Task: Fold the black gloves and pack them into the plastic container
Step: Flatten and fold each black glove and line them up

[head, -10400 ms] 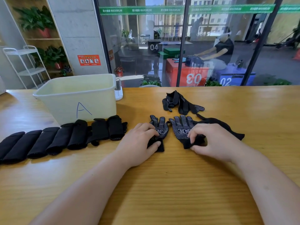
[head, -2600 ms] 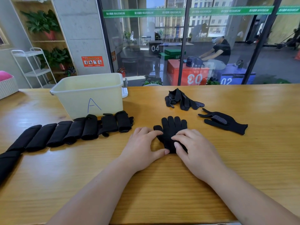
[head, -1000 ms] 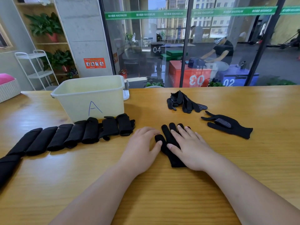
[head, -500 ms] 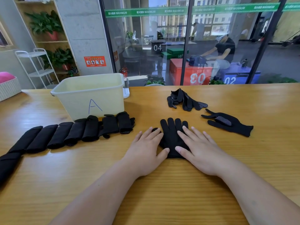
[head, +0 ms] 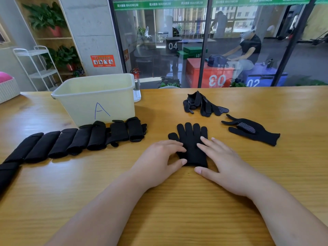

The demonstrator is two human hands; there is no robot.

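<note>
Reached in over the near edge of the wooden bench [head: 177, 219] with both bare forearms. Rested the left hand [head: 159, 160], fingers straight and relaxed, against the left edge of a flat black glove [head: 192, 141] at mid-bench. Laid the right hand [head: 223, 164], likewise spread and gripping nothing, on the glove's right side. Had the glove's cuff near, between the two thumbs, and its fingers pointing far. Set out to the left a row of folded gloves [head: 76, 141], side by side, running from the near-left edge up to the front wall of the plastic container [head: 99, 96]. Showed to the right, apart from the flat glove, a single unfolded glove [head: 252, 129] with white dots on part of it. Showed farther back a loose heap of gloves [head: 202, 105]. Placed the cream container, marked with a blue A, at far left, just behind the row's far end. Backed onto a glass wall [head: 159, 41] beyond the bench.
</note>
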